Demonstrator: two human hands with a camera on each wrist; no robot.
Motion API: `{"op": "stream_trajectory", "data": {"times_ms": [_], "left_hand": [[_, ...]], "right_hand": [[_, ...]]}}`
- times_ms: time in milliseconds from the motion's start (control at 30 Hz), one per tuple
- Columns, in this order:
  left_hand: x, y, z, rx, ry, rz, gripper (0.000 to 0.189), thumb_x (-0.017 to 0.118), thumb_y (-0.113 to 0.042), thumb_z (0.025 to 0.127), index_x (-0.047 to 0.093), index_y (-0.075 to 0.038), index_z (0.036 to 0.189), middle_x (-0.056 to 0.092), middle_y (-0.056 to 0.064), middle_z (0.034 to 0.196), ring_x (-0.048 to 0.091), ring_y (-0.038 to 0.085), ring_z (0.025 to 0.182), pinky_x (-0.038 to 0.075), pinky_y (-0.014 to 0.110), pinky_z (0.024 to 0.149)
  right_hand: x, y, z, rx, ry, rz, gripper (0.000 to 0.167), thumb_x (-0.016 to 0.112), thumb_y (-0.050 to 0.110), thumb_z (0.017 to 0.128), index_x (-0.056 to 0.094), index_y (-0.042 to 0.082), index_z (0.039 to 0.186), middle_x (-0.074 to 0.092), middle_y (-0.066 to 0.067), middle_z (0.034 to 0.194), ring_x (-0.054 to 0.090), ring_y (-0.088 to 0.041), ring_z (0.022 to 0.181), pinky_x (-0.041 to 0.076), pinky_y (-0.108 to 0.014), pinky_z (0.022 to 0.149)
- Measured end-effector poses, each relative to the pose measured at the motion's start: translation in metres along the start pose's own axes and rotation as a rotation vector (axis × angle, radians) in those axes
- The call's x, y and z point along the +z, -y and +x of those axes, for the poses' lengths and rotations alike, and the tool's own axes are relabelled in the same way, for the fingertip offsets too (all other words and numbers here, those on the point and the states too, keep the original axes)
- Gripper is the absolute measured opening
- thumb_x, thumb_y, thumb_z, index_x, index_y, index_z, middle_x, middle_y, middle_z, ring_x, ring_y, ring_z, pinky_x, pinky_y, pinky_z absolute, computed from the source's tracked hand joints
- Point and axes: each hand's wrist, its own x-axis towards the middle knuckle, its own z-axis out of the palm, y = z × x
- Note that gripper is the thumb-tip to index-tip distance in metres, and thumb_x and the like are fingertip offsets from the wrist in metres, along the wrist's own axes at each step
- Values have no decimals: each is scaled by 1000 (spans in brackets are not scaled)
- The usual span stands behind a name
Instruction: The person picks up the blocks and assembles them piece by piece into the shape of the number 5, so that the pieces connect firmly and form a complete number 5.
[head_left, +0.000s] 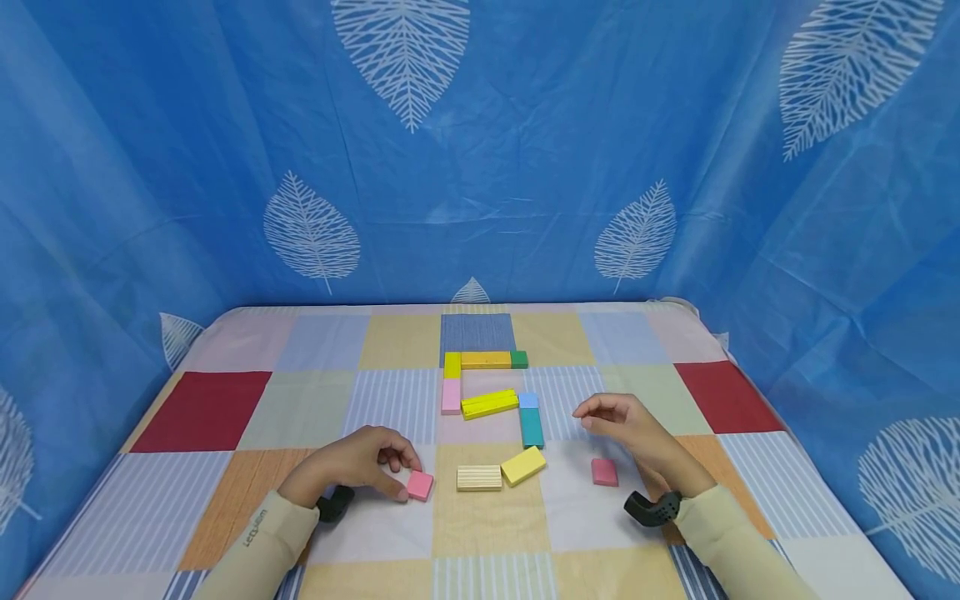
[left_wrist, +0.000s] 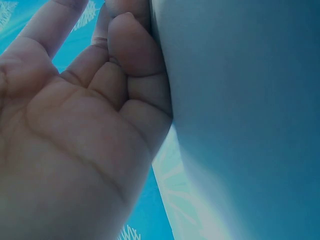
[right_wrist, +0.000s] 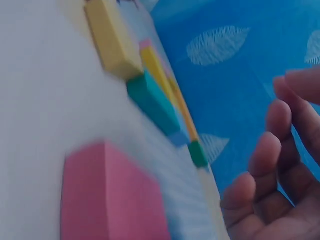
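In the head view my left hand (head_left: 360, 458) is low over the cloth, thumb and index finger pinching a small pink block (head_left: 421, 486) at its edges. The left wrist view shows that palm (left_wrist: 75, 135) with its fingers bent, the block hidden. My right hand (head_left: 630, 429) hovers with loosely bent fingers and holds nothing. Just below it lies another pink block (head_left: 604, 472), large in the front of the right wrist view. Between the hands, a ridged cream block (head_left: 478, 478) nearly meets a tilted pale yellow block (head_left: 523, 466).
Beyond, blocks lie in a bent line: green (head_left: 519, 359), orange (head_left: 486, 360), yellow (head_left: 452, 365), light pink (head_left: 451, 397), bright yellow (head_left: 490, 404), light blue (head_left: 528, 401) and teal (head_left: 531, 428). A patchwork cloth (head_left: 300, 408) covers the table; blue curtains (head_left: 480, 167) surround it.
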Motion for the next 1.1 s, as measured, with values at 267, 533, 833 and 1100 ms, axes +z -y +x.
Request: {"op": "stream_trajectory", "data": {"times_ms": [267, 533, 833, 1100], "left_hand": [[0, 0, 1, -8, 4, 4, 25, 93, -4, 82, 79, -8, 102, 65, -6, 87, 53, 10, 80, 44, 23, 72], [1, -2, 1, -22, 5, 10, 25, 94, -5, 82, 79, -9, 102, 64, -6, 87, 53, 10, 81, 44, 23, 72], [1, -3, 2, -15, 7, 23, 24, 93, -5, 83, 79, -9, 102, 65, -6, 87, 53, 10, 81, 44, 24, 72], [-1, -2, 0, 8, 3, 13, 25, 93, -6, 82, 80, -8, 103, 66, -6, 88, 53, 9, 80, 45, 23, 72]], "right_hand": [[-25, -23, -3, 7, 252, -3, 23, 65, -1, 102, 67, -15, 120, 69, -17, 108, 63, -20, 92, 56, -25, 82], [-38, -35, -4, 30, 429, 60, 34, 69, -2, 96, 67, -15, 127, 69, -15, 114, 60, -15, 93, 53, -22, 83], [-41, -37, -2, 2, 516, 20, 39, 68, -7, 90, 69, -12, 129, 63, -23, 119, 56, -20, 95, 48, -19, 74], [-39, -36, 0, -36, 530, -77, 37, 69, -7, 86, 76, -7, 122, 62, -24, 115, 56, -22, 91, 50, -21, 75]]}}
